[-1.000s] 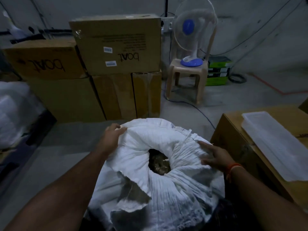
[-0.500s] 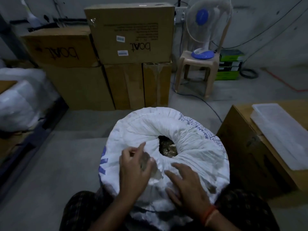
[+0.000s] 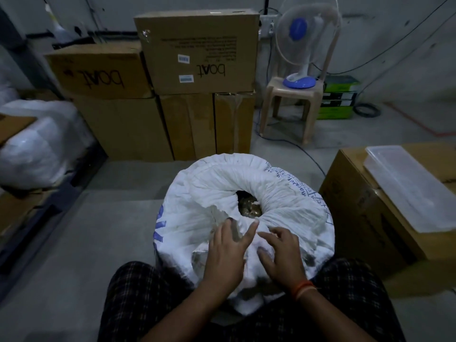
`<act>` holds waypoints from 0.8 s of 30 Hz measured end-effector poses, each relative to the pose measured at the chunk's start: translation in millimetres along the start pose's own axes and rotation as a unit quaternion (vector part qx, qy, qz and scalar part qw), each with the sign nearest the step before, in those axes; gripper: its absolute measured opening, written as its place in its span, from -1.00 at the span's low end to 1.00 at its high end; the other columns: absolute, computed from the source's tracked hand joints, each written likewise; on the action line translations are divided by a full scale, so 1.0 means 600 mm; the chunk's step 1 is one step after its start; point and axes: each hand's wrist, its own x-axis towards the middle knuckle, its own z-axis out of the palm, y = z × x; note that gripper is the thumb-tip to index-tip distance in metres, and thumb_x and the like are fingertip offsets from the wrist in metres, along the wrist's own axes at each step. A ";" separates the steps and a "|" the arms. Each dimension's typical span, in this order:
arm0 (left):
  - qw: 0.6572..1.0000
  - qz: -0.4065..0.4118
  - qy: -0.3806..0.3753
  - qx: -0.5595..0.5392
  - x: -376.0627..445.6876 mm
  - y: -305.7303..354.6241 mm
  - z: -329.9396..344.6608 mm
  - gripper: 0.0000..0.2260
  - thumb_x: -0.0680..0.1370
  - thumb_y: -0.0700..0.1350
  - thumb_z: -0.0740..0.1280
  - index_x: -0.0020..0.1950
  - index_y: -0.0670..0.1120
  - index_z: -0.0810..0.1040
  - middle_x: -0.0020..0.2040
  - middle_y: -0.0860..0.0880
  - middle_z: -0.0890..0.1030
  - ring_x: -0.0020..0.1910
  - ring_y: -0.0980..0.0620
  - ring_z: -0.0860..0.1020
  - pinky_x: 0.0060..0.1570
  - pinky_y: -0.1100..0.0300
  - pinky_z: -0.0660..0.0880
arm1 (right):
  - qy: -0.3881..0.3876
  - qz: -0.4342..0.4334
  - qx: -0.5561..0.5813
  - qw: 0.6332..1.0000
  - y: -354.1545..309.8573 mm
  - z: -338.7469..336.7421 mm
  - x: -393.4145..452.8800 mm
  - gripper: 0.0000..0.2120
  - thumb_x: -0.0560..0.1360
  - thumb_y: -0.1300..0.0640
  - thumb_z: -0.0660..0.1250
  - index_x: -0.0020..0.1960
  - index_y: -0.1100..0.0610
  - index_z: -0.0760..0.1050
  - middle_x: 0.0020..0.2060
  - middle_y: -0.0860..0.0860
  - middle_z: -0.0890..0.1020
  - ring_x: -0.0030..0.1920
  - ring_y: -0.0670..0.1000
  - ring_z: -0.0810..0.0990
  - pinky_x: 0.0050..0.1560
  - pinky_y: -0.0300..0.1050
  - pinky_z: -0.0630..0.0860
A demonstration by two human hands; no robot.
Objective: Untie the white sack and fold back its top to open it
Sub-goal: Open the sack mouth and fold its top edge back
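Observation:
The white sack (image 3: 246, 178) stands on the floor between my knees. Its top is rolled outward into a thick ring around a small opening (image 3: 249, 206) that shows brownish contents. Blue print runs down its left and right sides. My left hand (image 3: 228, 250) lies on the near part of the rolled rim, its fingers stretched toward the opening and touching the fabric. My right hand (image 3: 283, 255) rests just beside it on the same near rim, fingers spread and slightly bent, an orange band on the wrist. Neither hand visibly grips anything. No tie or string is visible.
Stacked cardboard boxes (image 3: 197, 53) fill the back. A table fan (image 3: 299, 45) sits on a beige plastic stool (image 3: 288, 107), with a blue cable on the floor. To the right stands a box (image 3: 357, 206) with a clear plastic lid (image 3: 407, 191) on it. Wrapped white bundles (image 3: 37, 141) lie left.
Both hands left the far left and right sides of the sack and came to its near rim. The loose near flap now lies rolled down under them.

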 end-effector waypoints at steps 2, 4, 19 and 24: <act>1.000 -0.012 -0.007 -0.015 0.003 -0.002 -0.001 -0.13 0.58 -0.30 0.30 0.65 0.34 -0.05 0.59 -0.21 0.24 0.54 -0.21 0.31 0.43 -0.06 0.40 | 0.007 0.014 0.005 1.000 0.007 -0.006 0.004 -0.62 0.40 -0.09 0.36 0.19 -0.09 0.66 0.11 0.02 0.56 0.19 0.14 0.55 0.11 -0.31 0.15; 0.994 -0.059 -0.004 -0.091 0.006 0.001 -0.008 -0.45 0.65 -0.10 0.34 0.58 0.24 0.26 0.45 -0.07 0.42 0.41 -0.08 0.44 0.35 0.01 0.47 | 0.009 0.035 0.013 0.999 0.012 -0.012 0.008 -0.63 0.38 -0.03 0.43 0.18 -0.10 0.67 0.08 0.01 0.54 0.18 0.15 0.54 0.11 -0.33 0.13; 0.974 -0.078 0.077 -0.196 0.036 -0.080 -0.025 -0.58 0.53 -0.36 0.31 0.25 0.03 0.68 -0.19 0.09 0.71 -0.27 0.16 0.61 -0.17 0.30 0.50 | -0.019 0.066 0.044 0.997 0.017 -0.014 0.011 -0.63 0.36 0.09 0.59 0.15 -0.11 0.70 0.11 0.01 0.50 0.23 0.13 0.49 0.13 -0.35 0.13; 0.959 -0.126 0.080 -0.240 0.037 -0.100 -0.026 -0.67 0.52 -0.30 0.41 0.22 -0.01 0.72 0.09 0.07 0.77 -0.11 0.06 0.69 -0.04 0.58 0.44 | -0.028 0.063 0.025 0.997 0.013 -0.013 0.010 -0.63 0.37 0.07 0.58 0.16 -0.12 0.70 0.10 -0.04 0.46 0.22 0.11 0.46 0.20 -0.21 0.24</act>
